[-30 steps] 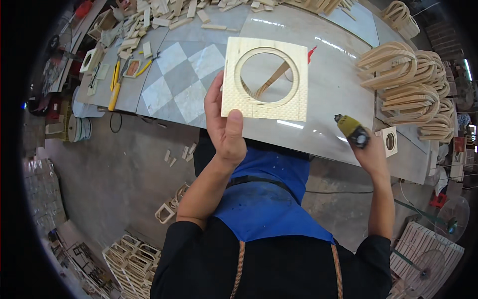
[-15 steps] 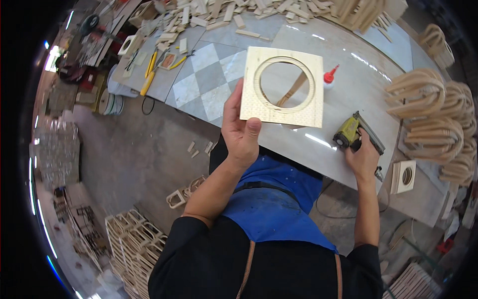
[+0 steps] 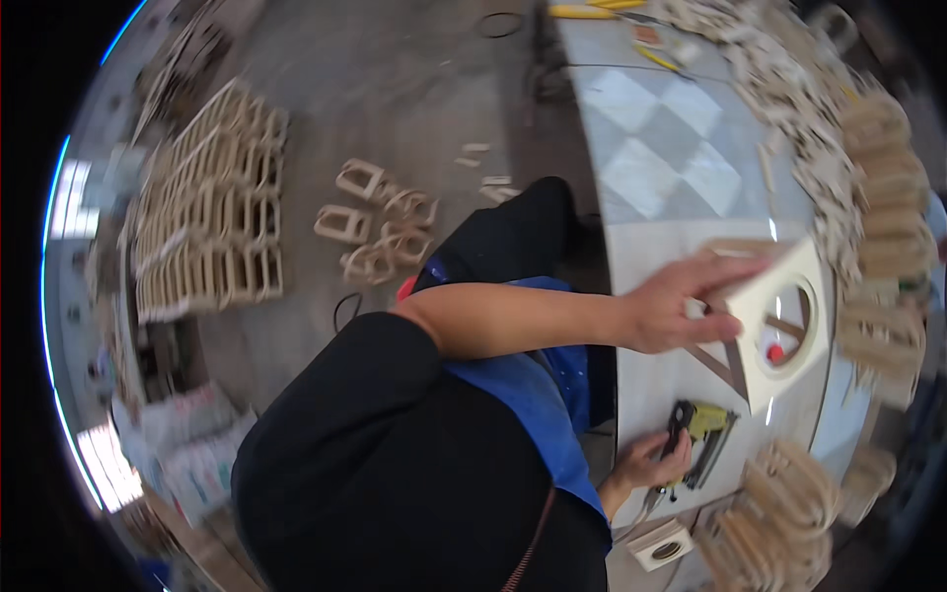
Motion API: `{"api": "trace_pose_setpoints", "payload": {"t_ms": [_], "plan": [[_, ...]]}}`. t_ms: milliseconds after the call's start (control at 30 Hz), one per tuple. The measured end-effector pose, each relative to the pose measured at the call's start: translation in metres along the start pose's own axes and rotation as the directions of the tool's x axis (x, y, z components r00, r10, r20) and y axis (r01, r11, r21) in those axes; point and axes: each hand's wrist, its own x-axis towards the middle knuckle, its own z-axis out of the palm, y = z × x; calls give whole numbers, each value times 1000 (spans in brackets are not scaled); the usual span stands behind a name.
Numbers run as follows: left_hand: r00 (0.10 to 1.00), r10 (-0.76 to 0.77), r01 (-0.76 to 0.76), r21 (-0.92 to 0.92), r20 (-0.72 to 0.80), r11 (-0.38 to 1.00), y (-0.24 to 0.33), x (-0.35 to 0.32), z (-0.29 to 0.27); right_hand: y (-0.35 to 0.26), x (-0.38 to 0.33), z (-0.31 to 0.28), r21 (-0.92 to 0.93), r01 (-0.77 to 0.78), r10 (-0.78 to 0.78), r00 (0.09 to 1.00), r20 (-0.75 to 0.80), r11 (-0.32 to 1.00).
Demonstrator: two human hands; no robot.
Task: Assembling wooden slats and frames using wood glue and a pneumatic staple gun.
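Pale wooden frame point(image 3: 779, 321) with a round hole is gripped by the left hand point(image 3: 681, 306); a yellow nail gun point(image 3: 702, 434) is clasped by the right hand point(image 3: 646, 462).

Pale, unfinished wooden panel point(image 3: 779, 326) with a round cut-out; a red cap point(image 3: 775, 351) shows through the opening. Nail gun point(image 3: 702, 434): yellow-green body with black handle and parts. Worktable point(image 3: 651, 365): light grey top bearing a checker pattern point(image 3: 659, 148) of white and grey squares. Apron point(image 3: 538, 395): bright blue, over a black shirt point(image 3: 385, 483). Stacked frames point(image 3: 212, 202) and curved wooden pieces point(image 3: 789, 503): light tan. Floor point(image 3: 395, 89): dull grey. Tool point(image 3: 582, 12) at the table's far edge: yellow.
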Motion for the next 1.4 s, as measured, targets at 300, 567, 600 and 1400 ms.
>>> {"api": "trace_pose_setpoints", "payload": {"t_ms": [300, 567, 600, 1400], "plan": [[858, 480, -466, 116, -183, 877, -10, 3, -8, 17, -3, 6, 175, 148, -160, 986, 56, 973], [948, -183, -45, -682, -259, 730, 30, -23, -58, -105, 41, -12, 542, -318, 261, 948, 182, 778], [931, -227, -65, -743, -284, 666, 33, -27, -66, -130, 49, -11, 630, -436, 364, 897, 250, 643], [297, -127, 684, 119, -946, 719, -45, -334, -373, -382, 112, 114, 658, -383, -451, 502, 738, 649]]}}
